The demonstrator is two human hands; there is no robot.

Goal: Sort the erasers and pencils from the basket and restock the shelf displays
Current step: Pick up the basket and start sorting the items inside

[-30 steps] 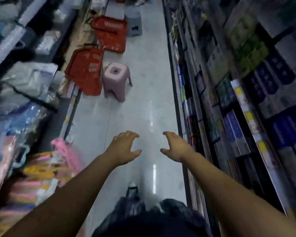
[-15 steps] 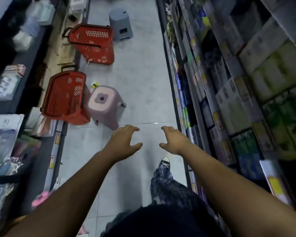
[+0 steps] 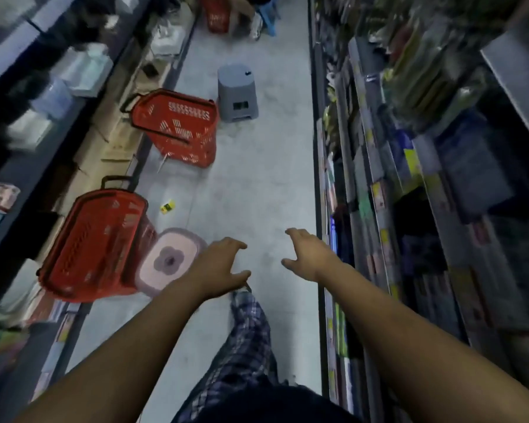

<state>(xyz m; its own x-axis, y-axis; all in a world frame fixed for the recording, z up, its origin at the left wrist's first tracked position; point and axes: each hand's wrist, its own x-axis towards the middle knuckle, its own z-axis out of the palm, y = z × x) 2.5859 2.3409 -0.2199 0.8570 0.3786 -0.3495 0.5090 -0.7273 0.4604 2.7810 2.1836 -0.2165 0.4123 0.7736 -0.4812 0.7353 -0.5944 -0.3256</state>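
Observation:
I look down a shop aisle. My left hand [image 3: 219, 265] and my right hand [image 3: 307, 254] are stretched out in front of me above the floor, fingers spread and relaxed, holding nothing. A red basket [image 3: 95, 244] lies on its side at the left, right beside a pink stool [image 3: 171, 261]. My left hand hovers just right of that stool. A second red basket [image 3: 176, 128] sits farther up the aisle. A small yellow packet [image 3: 167, 206] lies on the floor between them. No erasers or pencils can be made out.
A grey stool [image 3: 237, 96] stands in mid-aisle beyond the far basket. Stocked shelves [image 3: 409, 184] run along the right; shelves and cardboard boxes [image 3: 113, 148] line the left. A third red basket [image 3: 217, 13] and a person's legs show at the far end.
The view has moved forward along the aisle: the near basket and pink stool now lie closer and lower in frame. Both hands stay outstretched, spread and holding nothing.

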